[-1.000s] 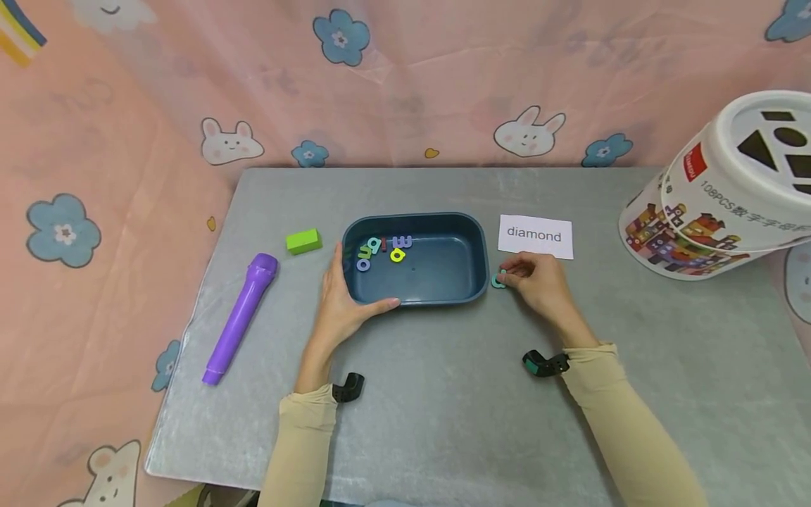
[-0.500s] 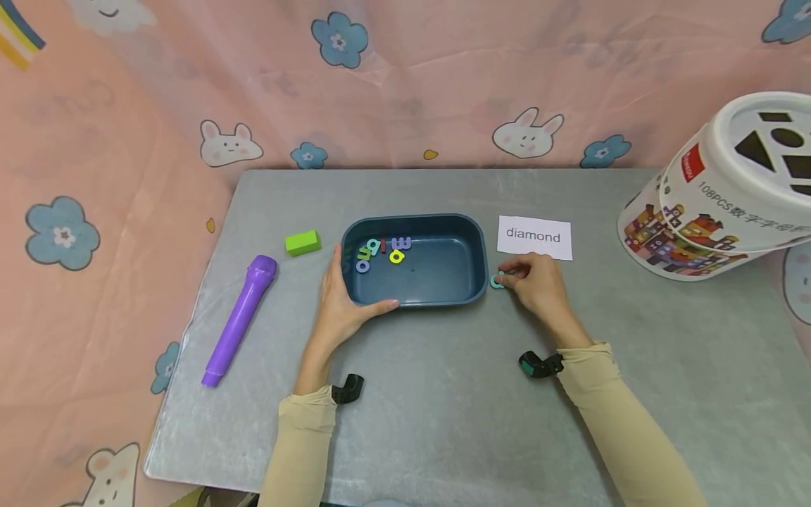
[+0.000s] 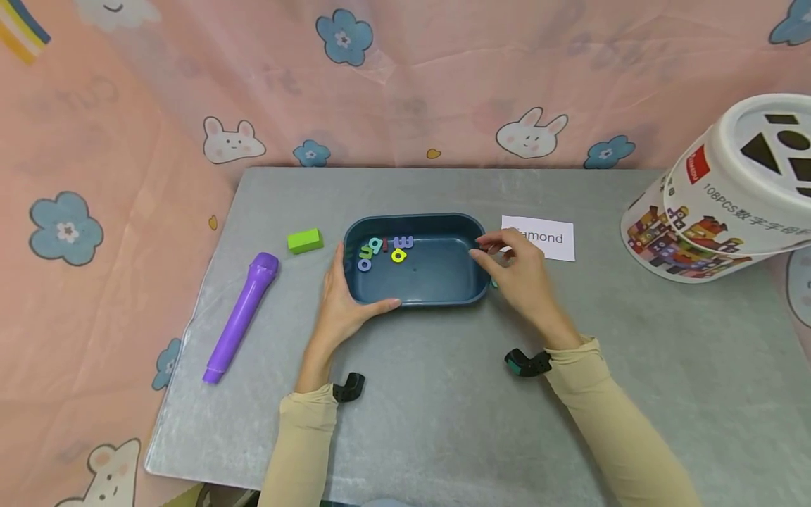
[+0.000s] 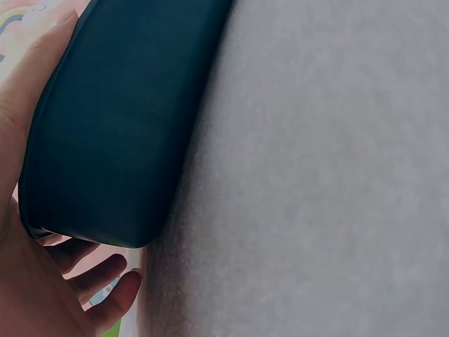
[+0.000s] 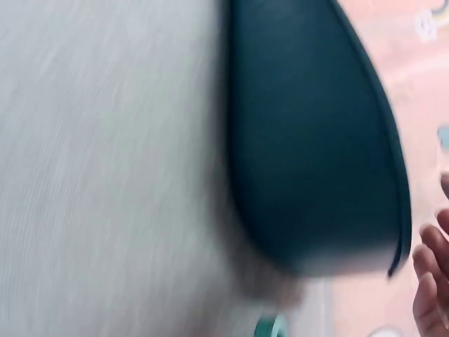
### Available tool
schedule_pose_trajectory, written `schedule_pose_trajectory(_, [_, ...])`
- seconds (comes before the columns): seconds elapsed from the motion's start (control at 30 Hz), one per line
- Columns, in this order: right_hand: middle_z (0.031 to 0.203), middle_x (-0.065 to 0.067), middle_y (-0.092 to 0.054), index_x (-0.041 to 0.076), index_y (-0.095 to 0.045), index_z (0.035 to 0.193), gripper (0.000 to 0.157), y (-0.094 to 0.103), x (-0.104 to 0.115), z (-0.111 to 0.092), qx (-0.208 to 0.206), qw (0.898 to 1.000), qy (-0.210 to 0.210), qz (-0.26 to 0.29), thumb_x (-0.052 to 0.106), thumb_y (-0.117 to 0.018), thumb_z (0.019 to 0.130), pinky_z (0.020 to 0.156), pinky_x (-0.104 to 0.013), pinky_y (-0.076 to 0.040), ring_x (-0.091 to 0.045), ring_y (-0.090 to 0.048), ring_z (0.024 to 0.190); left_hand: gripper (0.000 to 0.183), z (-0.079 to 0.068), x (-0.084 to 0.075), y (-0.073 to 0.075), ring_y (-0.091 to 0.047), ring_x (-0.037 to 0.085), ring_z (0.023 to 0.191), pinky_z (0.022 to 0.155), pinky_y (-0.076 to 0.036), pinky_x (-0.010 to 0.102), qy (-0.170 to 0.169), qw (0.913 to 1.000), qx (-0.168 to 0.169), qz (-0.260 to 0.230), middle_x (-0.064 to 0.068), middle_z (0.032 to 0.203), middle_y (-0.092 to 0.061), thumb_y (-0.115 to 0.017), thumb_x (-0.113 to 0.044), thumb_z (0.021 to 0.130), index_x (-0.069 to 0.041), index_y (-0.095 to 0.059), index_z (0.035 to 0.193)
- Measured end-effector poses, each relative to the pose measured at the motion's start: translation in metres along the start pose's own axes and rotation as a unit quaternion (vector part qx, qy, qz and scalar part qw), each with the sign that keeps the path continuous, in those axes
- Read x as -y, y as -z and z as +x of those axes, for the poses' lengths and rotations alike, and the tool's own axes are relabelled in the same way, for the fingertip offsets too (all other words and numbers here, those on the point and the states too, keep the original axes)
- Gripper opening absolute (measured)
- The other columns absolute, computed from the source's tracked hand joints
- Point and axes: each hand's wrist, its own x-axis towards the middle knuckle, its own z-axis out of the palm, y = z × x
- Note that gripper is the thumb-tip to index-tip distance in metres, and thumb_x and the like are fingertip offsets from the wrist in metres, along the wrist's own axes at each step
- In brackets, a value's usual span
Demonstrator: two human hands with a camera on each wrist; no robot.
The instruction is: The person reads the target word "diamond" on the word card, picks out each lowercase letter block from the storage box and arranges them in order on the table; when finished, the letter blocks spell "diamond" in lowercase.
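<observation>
A dark blue rectangular tray (image 3: 437, 278) stands on the grey table, several small coloured letters at its left end, among them a purple m (image 3: 403, 242) and a yellow letter (image 3: 398, 255). My left hand (image 3: 341, 303) grips the tray's left end, thumb along the front rim; the left wrist view has its fingers around the end wall (image 4: 105, 140). Over the tray's right rim is my right hand (image 3: 524, 282), fingers loosely bent, thumb and fingertips apart with nothing visible between them. A teal letter (image 5: 270, 327) lies beside the tray's right end, mostly hidden under that hand in the head view.
Behind the right hand lies a white card (image 3: 557, 241) printed "diamond", its first letter covered. A large white bucket (image 3: 709, 204) with shape holes stands at the right. On the left are a green block (image 3: 305, 241) and a purple toy microphone (image 3: 241, 317).
My right hand has let go of the teal letter and moved up and left, over the tray's right rim. The letter stays on the table. My left hand keeps its grip on the tray.
</observation>
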Motion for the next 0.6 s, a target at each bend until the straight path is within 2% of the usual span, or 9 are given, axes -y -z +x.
schedule_pose_trajectory(0.07, [0.104,-0.020,-0.073,-0.001,-0.076,0.113,0.028,-0.007,0.008,0.001,0.032,0.999,0.021,0.004,0.005,-0.086,0.088,0.077,-0.027,-0.047,-0.028,-0.065,0.093,0.143,0.000,0.000,0.000,-0.016,0.032,0.164,0.128,-0.023,0.064,-0.001,1.0000,0.000,-0.001,0.006,0.180,-0.009,-0.098,-0.050,0.071,-0.034,0.003,0.171])
schedule_pose_trajectory(0.17, [0.113,-0.020,-0.074,0.002,-0.075,0.121,0.034,-0.019,0.020,0.002,0.100,0.995,0.025,-0.004,0.008,-0.086,0.089,0.079,-0.035,-0.050,-0.035,-0.066,0.097,0.143,-0.001,-0.001,0.000,-0.014,0.032,0.165,0.129,-0.022,0.064,-0.004,1.0000,0.000,-0.001,0.005,0.180,-0.008,-0.097,-0.050,0.071,-0.034,0.003,0.171])
schedule_pose_trajectory(0.33, [0.125,-0.019,-0.072,0.006,-0.069,0.138,0.047,-0.043,0.031,0.007,0.209,0.978,0.014,-0.016,0.017,-0.082,0.095,0.079,-0.042,-0.053,-0.036,-0.066,0.095,0.142,0.000,0.000,0.001,-0.013,0.034,0.165,0.128,-0.022,0.065,-0.010,0.9999,0.003,-0.002,0.007,0.180,-0.008,-0.096,-0.051,0.072,-0.033,0.003,0.172])
schedule_pose_trajectory(0.47, [0.137,-0.019,-0.067,0.009,-0.059,0.151,0.060,-0.065,0.032,0.014,0.264,0.964,-0.004,-0.003,0.022,-0.080,0.097,0.080,-0.043,-0.055,-0.033,-0.067,0.104,0.142,0.000,0.000,0.001,-0.014,0.035,0.164,0.128,-0.023,0.065,-0.011,0.9999,0.004,-0.006,0.008,0.180,-0.008,-0.097,-0.050,0.073,-0.032,0.003,0.172])
schedule_pose_trajectory(0.6, [0.150,-0.016,-0.060,0.011,-0.049,0.159,0.071,-0.085,0.031,0.022,0.306,0.952,-0.016,-0.004,0.023,-0.080,0.097,0.091,-0.046,-0.056,-0.031,-0.064,0.115,0.141,0.000,0.000,0.001,-0.015,0.036,0.164,0.127,-0.024,0.065,-0.013,0.9999,0.005,-0.005,0.011,0.179,-0.009,-0.096,-0.051,0.074,-0.031,0.003,0.172])
